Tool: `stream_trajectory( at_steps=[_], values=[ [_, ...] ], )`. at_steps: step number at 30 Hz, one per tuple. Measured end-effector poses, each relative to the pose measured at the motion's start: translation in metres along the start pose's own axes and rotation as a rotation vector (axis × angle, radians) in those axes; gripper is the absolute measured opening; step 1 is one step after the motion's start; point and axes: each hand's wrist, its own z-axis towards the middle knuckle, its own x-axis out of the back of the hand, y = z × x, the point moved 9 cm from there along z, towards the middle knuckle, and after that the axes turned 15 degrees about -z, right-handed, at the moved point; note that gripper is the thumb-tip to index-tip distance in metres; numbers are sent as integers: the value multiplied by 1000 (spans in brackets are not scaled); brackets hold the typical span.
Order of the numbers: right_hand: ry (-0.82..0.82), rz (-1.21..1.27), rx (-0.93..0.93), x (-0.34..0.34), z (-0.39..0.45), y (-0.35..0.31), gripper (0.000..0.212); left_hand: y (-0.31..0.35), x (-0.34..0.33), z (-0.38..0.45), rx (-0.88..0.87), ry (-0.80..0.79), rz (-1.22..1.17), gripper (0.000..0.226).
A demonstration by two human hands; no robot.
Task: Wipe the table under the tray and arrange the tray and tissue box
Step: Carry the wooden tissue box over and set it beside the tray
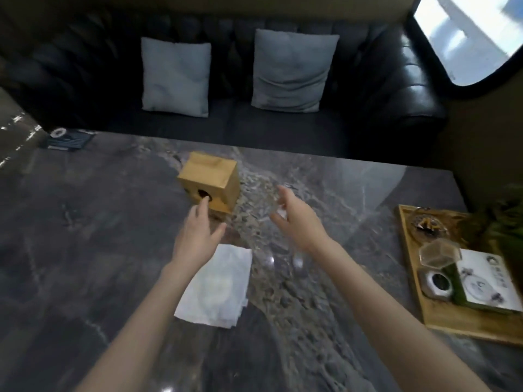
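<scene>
L hand (pixel 198 232) fingers spread, fingertip at tissue box (pixel 209 185) hole. R hand (pixel 297 222) fingers apart, holding nothing. Tray (pixel 441 321) w/ items far right, cloth (pixel 218 287) near

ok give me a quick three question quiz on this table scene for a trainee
1. True or false: the wooden tissue box stands inside the wooden tray.
2. Which hand has a fingertip at the dark round hole in the tissue box: A) left hand B) right hand C) neither
3. Fill in: the white folded cloth lies flat on the marble table, partly under the ____ forearm.

Key
1. False: the box is on the table, well apart from the tray at the table's right edge.
2. A. The right hand is open beside the box, not touching it.
3. left
</scene>
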Motion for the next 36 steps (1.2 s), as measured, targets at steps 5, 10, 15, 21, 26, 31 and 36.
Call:
stream_trajectory(
  at_steps=[5, 10, 15, 21, 26, 31, 36],
  values=[
    [38, 101, -69, -7, 52, -28, 83, -36, 40, 52, 50, 63, -97, 88],
    [-116, 89, -39, -42, 100, -51, 107, -81, 38, 99, 190, -67, -234, 103],
    [-262, 52, -50, -70, 130, -56, 124, -101, 19, 123, 210, -114, -375, 91],
    [-208, 170, -105, -74, 138, -49, 113, -100, 18, 127, 169, 80, -386, 46],
    [-146, 225, -110, -69, 132, -44, 103, -92, 21, 125, 128, 158, -305, 39],
    [-136, 244, -94, -54, 114, -36, 102, -73, 21, 109, 55, 162, -247, 37],
    [-62, 244, -86, -19, 78, -24, 97, -35, 24, 80, -5, 198, -229, 37]
  ],
)
